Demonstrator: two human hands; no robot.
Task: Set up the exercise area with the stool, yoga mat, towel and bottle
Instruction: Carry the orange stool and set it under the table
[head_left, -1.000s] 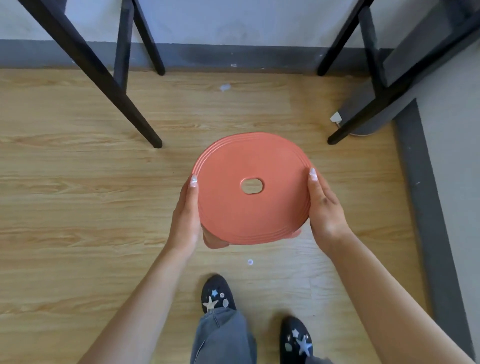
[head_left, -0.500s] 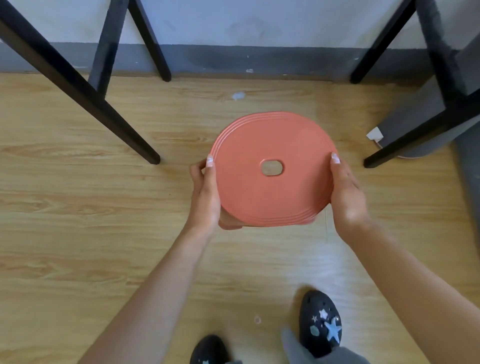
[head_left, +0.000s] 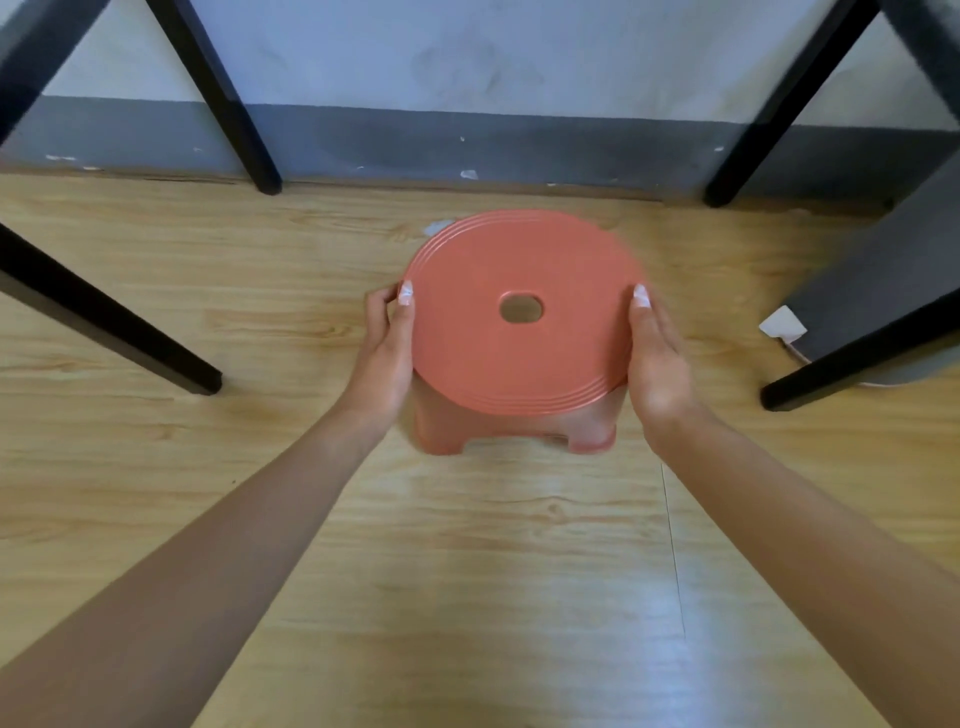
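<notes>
Just two bare forearms coming in from the bottom corners of the frame, no sleeves, no watch or bracelets anywhere. The left hand (head_left: 383, 358) and right hand (head_left: 655, 358) both have longish nails done in a pale whitish-pink polish, easiest to spot on the thumbs near the middle. No rings showing either.

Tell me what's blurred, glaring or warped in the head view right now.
Head view: the stool rim smears on its right edge; black table legs are soft and splay outward from wide-angle distortion; pale glare streaks the wooden floor in front of the stool.
</notes>
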